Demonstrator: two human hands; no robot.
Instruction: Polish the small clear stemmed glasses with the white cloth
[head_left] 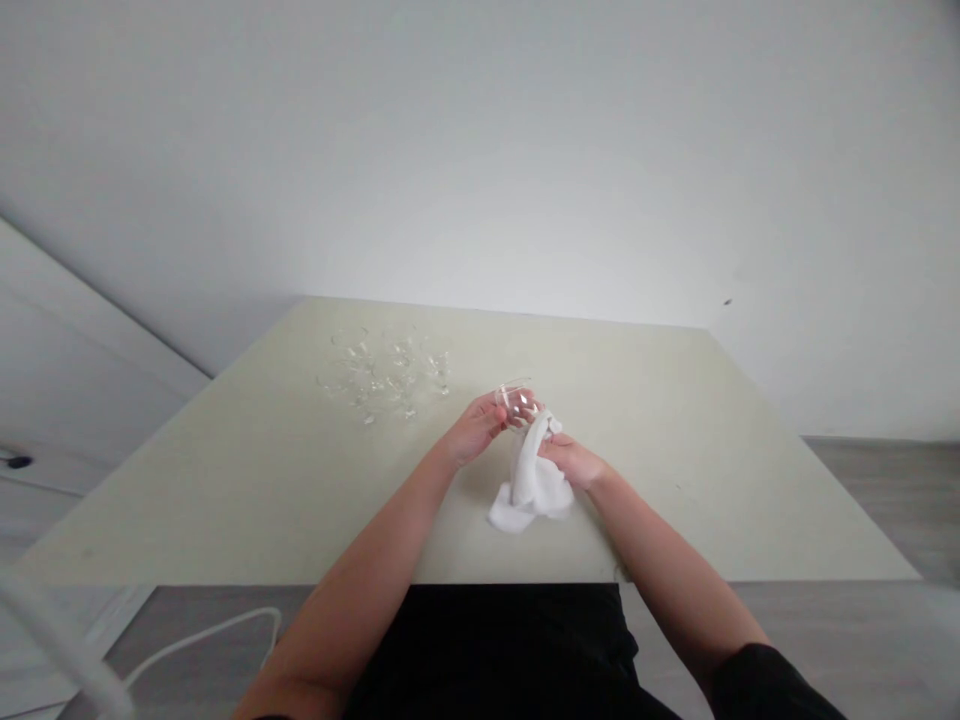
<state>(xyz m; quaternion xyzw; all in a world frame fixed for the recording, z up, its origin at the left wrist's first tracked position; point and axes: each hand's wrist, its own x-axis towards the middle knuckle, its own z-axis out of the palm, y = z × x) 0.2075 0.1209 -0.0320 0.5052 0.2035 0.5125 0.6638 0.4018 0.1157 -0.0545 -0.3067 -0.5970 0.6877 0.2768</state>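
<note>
Gripping clear glass [516, 402] in L hand [478, 428], w/ fingers & thumb closed round its side, over approx. middle of pale table [225, 480]. Leaning a bit, by the look of it; can't tell exact tilt, too see-through. Pinching bunched white cloth [534, 487] in R hand [568, 458], w/ thumb along its upper part, pressing it to lower R end of clear glass; can't tell where all R fingertips sit, being hidden behind fabric. Draping down from there in loose folds twd nr edge of table; can't tell if touching tabletop. Further out, to L & beyond L hand, can see transparent glassware [390, 378] grouped close tog. on table, too faint to count. Wearing black clothes [510, 650], just below nr edge. Beyond far edge, can see plain white wall [480, 150] w/ small dark mark [727, 301] to R. Far L, can make out white panels [82, 340] w/ dark handle [18, 462]; lower L, white cable [206, 632] looping over grey floor [885, 490], next to blurred white bar [67, 640].
</note>
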